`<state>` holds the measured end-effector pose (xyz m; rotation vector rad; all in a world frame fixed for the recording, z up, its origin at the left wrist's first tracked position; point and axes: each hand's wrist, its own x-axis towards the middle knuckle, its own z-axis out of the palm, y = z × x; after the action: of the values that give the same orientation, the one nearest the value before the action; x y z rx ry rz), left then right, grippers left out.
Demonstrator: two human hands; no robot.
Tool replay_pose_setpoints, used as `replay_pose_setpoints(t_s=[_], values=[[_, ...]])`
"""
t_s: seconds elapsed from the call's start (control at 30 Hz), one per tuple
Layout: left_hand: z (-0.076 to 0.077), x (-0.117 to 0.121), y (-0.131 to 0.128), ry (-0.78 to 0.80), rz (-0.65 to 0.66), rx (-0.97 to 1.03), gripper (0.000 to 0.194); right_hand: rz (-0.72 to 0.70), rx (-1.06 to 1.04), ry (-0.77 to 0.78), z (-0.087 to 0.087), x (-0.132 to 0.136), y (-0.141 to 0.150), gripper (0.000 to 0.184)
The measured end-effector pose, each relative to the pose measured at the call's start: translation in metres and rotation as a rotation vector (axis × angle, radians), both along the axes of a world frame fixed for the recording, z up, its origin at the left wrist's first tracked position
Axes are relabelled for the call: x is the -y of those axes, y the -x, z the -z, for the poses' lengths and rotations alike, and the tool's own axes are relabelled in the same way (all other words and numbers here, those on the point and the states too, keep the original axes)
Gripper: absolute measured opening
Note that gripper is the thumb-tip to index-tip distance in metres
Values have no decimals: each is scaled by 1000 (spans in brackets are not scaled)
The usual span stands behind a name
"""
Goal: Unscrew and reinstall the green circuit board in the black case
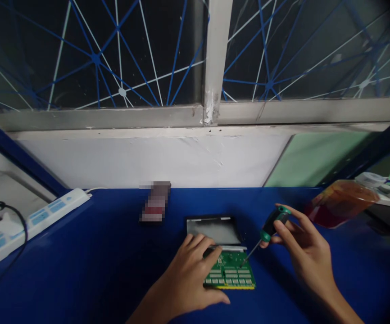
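Note:
A green circuit board with rows of pale components and a yellow front edge lies on the blue table in front of me. My left hand rests over the board's left side, fingers spread, the fingertips at its far edge. In my right hand is a screwdriver with a green and black handle, gripped between thumb and fingers. Its shaft slants down to the left, and the tip meets or hovers just over the board; I cannot tell which. Directly behind the board lies a dark-framed panel with a grey face.
A white power strip with a black cable runs along the left side. A blurred-out rectangular item lies at the back. On the right, a bottle of reddish liquid leans near the frame post. Wall and window close off the table's far edge.

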<state>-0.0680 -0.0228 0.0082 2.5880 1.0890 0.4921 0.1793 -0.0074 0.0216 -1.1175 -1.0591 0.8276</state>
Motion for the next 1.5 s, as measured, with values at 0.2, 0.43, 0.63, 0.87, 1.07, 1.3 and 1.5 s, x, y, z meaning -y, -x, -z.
replay_pose_setpoints(t_s=[0.2,0.43,0.63,0.87,1.07,1.3,1.5], values=[[1,1,0,-10,-5,-10,83,-21,5,0,1,2,1,38],[-1,2,-1,-21,-5,-8,80,-13,27,-3,-2,3,4,38],[-2,3,-3,-40,-11,-34,82,-35,45,-20,0,2,2,39],[-2,4,-4,-77,-12,-42,77,-73,12,-37,1,0,2,39],[-4,4,-4,-110,2,-75,74,-68,24,-86,0,-3,2,37],[-4,4,-5,-130,13,-97,75,-115,9,-117,2,-3,1,35],[-3,4,-5,-154,25,-100,74,-130,7,-136,2,-3,2,34]])
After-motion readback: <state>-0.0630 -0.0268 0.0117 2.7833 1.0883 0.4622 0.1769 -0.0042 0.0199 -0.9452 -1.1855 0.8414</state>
